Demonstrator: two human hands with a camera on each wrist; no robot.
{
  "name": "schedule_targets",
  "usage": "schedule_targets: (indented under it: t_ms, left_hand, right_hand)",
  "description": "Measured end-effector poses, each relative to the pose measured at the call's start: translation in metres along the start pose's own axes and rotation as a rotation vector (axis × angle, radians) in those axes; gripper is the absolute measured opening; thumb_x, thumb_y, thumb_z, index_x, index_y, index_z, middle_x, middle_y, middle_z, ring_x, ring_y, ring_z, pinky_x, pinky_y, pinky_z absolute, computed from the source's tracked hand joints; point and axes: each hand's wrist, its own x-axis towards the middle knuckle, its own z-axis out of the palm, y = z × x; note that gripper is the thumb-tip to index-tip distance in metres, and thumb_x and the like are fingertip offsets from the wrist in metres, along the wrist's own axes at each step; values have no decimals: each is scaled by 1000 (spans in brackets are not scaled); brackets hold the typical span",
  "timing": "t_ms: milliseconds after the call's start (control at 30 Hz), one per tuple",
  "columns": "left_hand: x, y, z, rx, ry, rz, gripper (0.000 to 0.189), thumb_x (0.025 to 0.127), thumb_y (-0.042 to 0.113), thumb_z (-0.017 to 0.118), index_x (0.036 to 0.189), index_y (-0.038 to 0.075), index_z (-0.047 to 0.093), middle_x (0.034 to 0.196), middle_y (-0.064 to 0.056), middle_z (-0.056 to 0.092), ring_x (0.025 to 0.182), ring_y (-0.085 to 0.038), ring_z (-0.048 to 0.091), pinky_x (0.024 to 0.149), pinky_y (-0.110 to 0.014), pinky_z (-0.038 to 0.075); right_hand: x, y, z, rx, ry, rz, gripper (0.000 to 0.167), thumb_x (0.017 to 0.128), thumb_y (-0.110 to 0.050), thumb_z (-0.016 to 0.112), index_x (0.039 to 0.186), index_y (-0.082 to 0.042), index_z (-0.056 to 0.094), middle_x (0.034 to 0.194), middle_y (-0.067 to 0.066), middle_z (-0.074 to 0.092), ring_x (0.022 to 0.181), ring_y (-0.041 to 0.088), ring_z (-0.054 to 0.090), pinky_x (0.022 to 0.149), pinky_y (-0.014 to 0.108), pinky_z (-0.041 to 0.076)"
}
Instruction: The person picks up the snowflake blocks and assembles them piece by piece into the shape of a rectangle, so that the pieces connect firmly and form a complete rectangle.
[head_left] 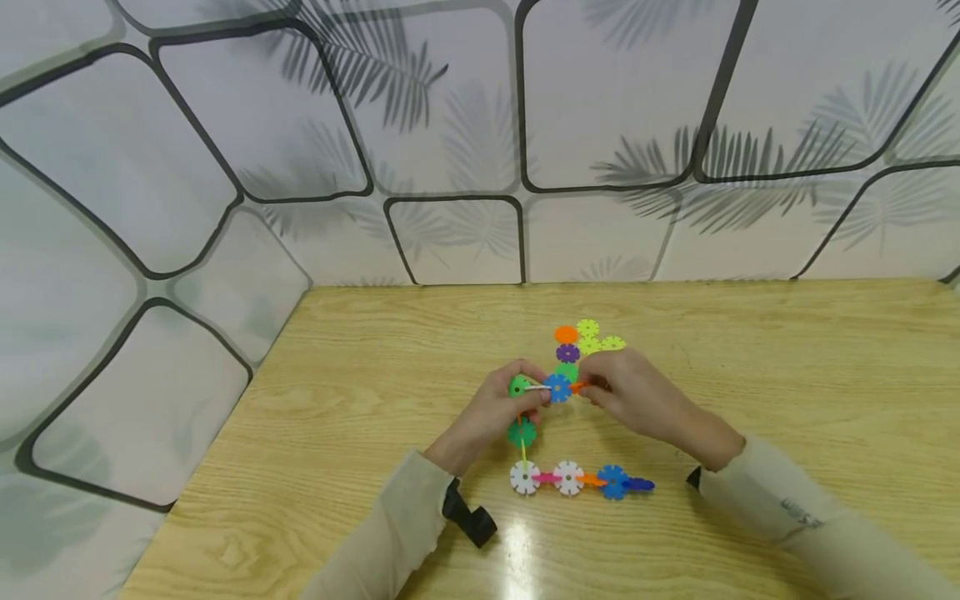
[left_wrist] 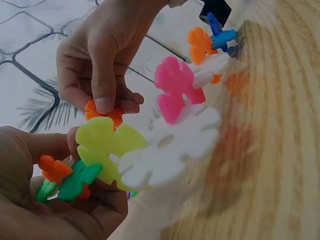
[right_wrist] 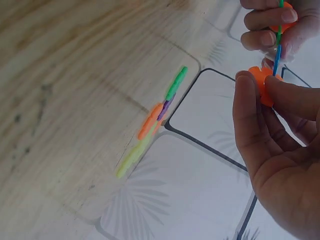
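My left hand (head_left: pixel 504 400) grips a linked chain of notched plastic snowflake discs near its far end. There a green disc (head_left: pixel 519 386), a white disc seen edge-on and a blue disc (head_left: pixel 557 388) join in a row. Between thumb and fingertips, my right hand (head_left: pixel 637 393) pinches an orange disc (right_wrist: pixel 262 85) right at the blue disc's edge. Toward me, the chain runs through another green disc (head_left: pixel 522 432) and a yellow disc (left_wrist: pixel 107 145) to a white disc (head_left: pixel 524 477). From that corner it turns right through pink, white, orange and blue to a dark blue disc (head_left: pixel 639 484).
Loose discs lie on the wooden table (head_left: pixel 337 467) beyond my hands: an orange one (head_left: pixel 566 334), a purple one (head_left: pixel 567 353), a green one (head_left: pixel 567 372) and several yellow ones (head_left: pixel 588 344). A patterned wall covering (head_left: pixel 465 242) borders the table's back and left edges.
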Motion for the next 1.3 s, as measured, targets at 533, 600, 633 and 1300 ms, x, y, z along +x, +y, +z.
schedule_targets:
  t_ms: [533, 600, 633, 1300]
  left_hand:
    - [-1, -2, 4, -40, 14, -55, 10, 103, 6, 57, 111, 1, 57, 75, -3, 57, 62, -8, 52, 56, -19, 43]
    - [-1, -2, 3, -35, 19, -63, 10, 103, 8, 58, 111, 2, 57, 76, -3, 58, 64, -9, 53, 57, -19, 43]
    - [-2, -1, 2, -33, 20, -67, 10, 103, 8, 58, 111, 2, 57, 78, -4, 58, 64, -9, 53, 58, -19, 43]
    - [-1, 0, -2, -28, 24, -35, 15, 102, 5, 57, 115, -2, 58, 93, -12, 69, 68, -11, 58, 63, -21, 47]
  right_hand:
    - [3, -2, 4, -66, 27, -75, 24, 84, 13, 74, 73, -6, 64, 69, -2, 60, 61, 6, 49, 56, 24, 47]
    - [3, -1, 2, -45, 14, -64, 20, 85, 12, 75, 76, -5, 67, 72, 0, 64, 63, 6, 51, 57, 24, 49]
    - [4, -1, 1, -31, 4, -58, 19, 85, 11, 75, 77, -4, 68, 74, 0, 66, 63, 6, 52, 57, 25, 49]
    - [2, 35, -33, 33, -93, 234, 5, 87, 6, 73, 91, 2, 72, 85, 4, 70, 72, 17, 64, 62, 31, 53]
